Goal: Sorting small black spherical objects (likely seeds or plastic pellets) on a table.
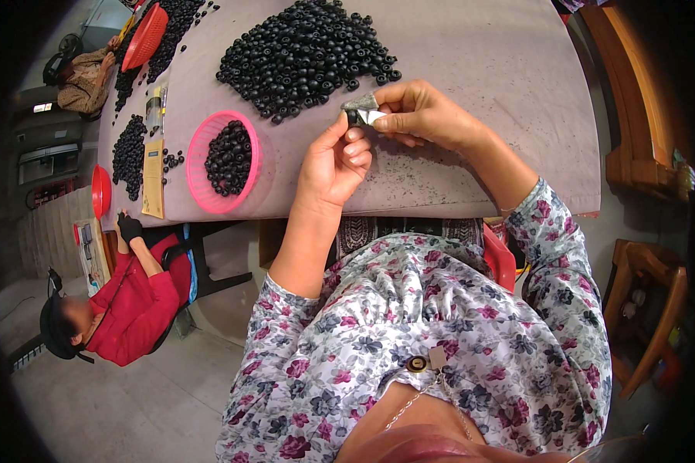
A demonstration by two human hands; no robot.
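My left hand (333,166) pinches a round black bead (353,117) between thumb and fingertips above the grey tabletop. Closed around a folded piece of grey sandpaper (361,102) with a white underside, my right hand (432,116) presses it against the bead. The two hands meet fingertip to fingertip, which partly hides the bead. Just beyond them lies a large pile of black beads (305,58), many with a hole showing. To the left of my left hand stands a pink plastic basket (257,166) partly filled with similar beads (228,158).
Dark specks (425,174) dot the tabletop below my right hand. Left of the basket lie a yellowish strip (153,177) and a smaller bead pile (129,150). Red baskets (145,37) stand farther left. A person in red (143,301) sits left; another person (85,83) is beyond.
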